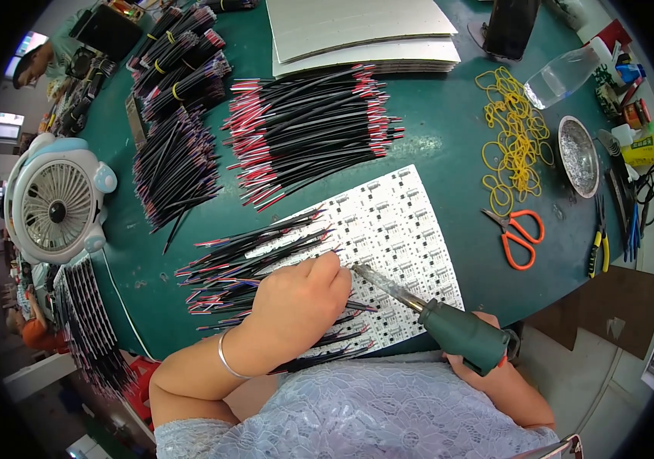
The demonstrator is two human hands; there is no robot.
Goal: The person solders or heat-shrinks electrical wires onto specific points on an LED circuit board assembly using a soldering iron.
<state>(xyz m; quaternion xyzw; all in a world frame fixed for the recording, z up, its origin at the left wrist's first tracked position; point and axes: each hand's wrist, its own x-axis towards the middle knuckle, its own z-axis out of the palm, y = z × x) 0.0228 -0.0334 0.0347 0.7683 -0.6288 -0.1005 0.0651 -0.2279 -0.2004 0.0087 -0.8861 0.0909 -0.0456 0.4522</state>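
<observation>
A white panel of small circuit boards [400,229] lies on the green table before me, with rows of black-sheathed wires [224,279] along its left part. My left hand [302,297] rests over these wires, its fingers pinched together near the middle of the panel; whatever they hold is hidden beneath them. In my right hand [486,320] is a soldering iron [461,333] with a thick green handle. Its metal tip points left and reaches the panel close beside the left fingertips. The handle covers much of the right hand, but the fingers are wrapped round it.
Wire bundles [178,73] and loose wires [312,126] lie beyond the panel, near white boards [361,30]. To the right are yellow rubber bands [512,130], orange-handled scissors [522,237], a metal bowl [578,157] and pliers [599,245]. A fan [55,206] stands left.
</observation>
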